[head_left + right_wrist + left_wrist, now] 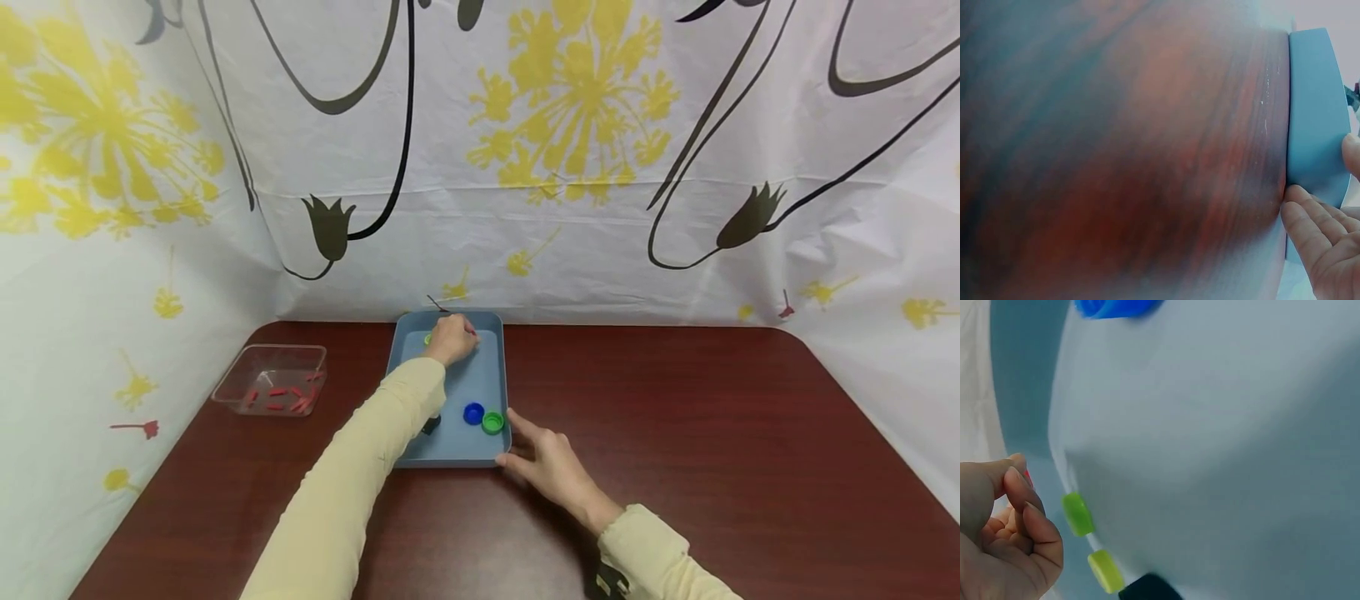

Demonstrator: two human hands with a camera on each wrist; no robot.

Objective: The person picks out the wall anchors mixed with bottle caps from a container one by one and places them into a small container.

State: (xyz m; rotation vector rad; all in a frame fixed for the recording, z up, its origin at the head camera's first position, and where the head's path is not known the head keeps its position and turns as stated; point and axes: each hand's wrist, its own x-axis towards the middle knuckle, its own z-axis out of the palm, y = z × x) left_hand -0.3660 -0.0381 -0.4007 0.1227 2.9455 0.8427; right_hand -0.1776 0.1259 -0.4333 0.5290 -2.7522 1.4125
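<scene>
My left hand (452, 339) is over the far end of a blue-grey tray (450, 457), pinching a small red piece (1029, 479) between thumb and fingertips. Most of that piece is hidden by the fingers. Beside this hand, a green cap (1077, 514) and a yellow-green cap (1105, 572) stand along the tray's wall in the left wrist view. My right hand (552, 467) touches the tray's near right corner, thumb and fingers extended against its outside. Close to that corner, inside the tray, lie a blue cap (473, 413) and a green bottle cap (492, 422).
A clear plastic box (270, 354) with several small red pieces (298, 404) stands left of the tray on the dark red-brown table (675, 433). A patterned white cloth (570, 275) hangs behind the table and along its sides. My left forearm crosses the tray's left edge.
</scene>
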